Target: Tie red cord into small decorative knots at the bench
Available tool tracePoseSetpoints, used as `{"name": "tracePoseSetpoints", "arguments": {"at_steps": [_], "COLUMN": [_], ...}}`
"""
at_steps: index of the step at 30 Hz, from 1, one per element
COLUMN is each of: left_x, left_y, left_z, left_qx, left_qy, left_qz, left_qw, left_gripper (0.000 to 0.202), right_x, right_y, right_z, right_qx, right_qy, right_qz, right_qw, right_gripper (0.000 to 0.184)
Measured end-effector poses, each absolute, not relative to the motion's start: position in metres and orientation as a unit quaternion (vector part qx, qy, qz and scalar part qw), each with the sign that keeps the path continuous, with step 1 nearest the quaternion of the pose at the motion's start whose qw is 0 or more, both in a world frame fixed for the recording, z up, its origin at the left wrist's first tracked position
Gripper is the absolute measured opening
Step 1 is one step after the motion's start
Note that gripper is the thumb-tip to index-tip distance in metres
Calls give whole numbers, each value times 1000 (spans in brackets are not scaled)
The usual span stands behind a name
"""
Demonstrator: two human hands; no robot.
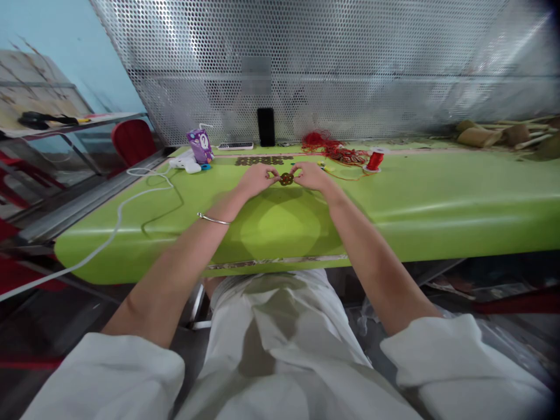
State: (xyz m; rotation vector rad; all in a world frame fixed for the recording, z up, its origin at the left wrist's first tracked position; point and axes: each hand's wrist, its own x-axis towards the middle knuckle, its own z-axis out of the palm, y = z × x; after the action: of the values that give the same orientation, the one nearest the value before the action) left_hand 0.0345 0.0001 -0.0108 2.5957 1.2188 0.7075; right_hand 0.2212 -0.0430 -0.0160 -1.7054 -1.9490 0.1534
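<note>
Between my two hands, just above the green table [394, 204], is a small cluster of brown-bronze coins [286, 179] with a bit of red in it. My left hand [259, 179] pinches its left edge between thumb and fingertips. From the other side my right hand [310, 175] pinches the right edge. Just beyond my hands lie rows of similar coins [262, 160], flat on the table. A tangle of red cord [324, 143] and a spool of red thread [375, 160] are past my right hand.
A purple drink carton [200, 146] stands beside a white device [187, 163], whose white cable [119, 216] runs off the left table edge. A black phone [266, 126] leans on the perforated metal panel [350, 76]. Wooden pieces [481, 136] lie at the back right.
</note>
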Motion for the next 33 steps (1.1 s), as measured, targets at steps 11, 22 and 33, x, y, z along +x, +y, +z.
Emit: {"name": "tracePoseSetpoints", "arguments": {"at_steps": [11,22,33], "left_x": [32,33,35], "left_y": [1,-3,-6], "left_z": [-10,-9,-10], "left_qx": [871,919,924], "left_qy": [425,363,351], "left_qz": [235,136,144], "left_qw": [71,-68,-43], "left_gripper": [19,24,25], "right_x": [225,232,240], "right_y": [-46,-40,-28], "right_z": [-8,-15,-24], "right_qx": [-634,-658,-661], "right_qy": [-722,-711,-705], "right_qz": [82,36,11], "right_qw": [264,245,258], "right_gripper": [27,27,24]}}
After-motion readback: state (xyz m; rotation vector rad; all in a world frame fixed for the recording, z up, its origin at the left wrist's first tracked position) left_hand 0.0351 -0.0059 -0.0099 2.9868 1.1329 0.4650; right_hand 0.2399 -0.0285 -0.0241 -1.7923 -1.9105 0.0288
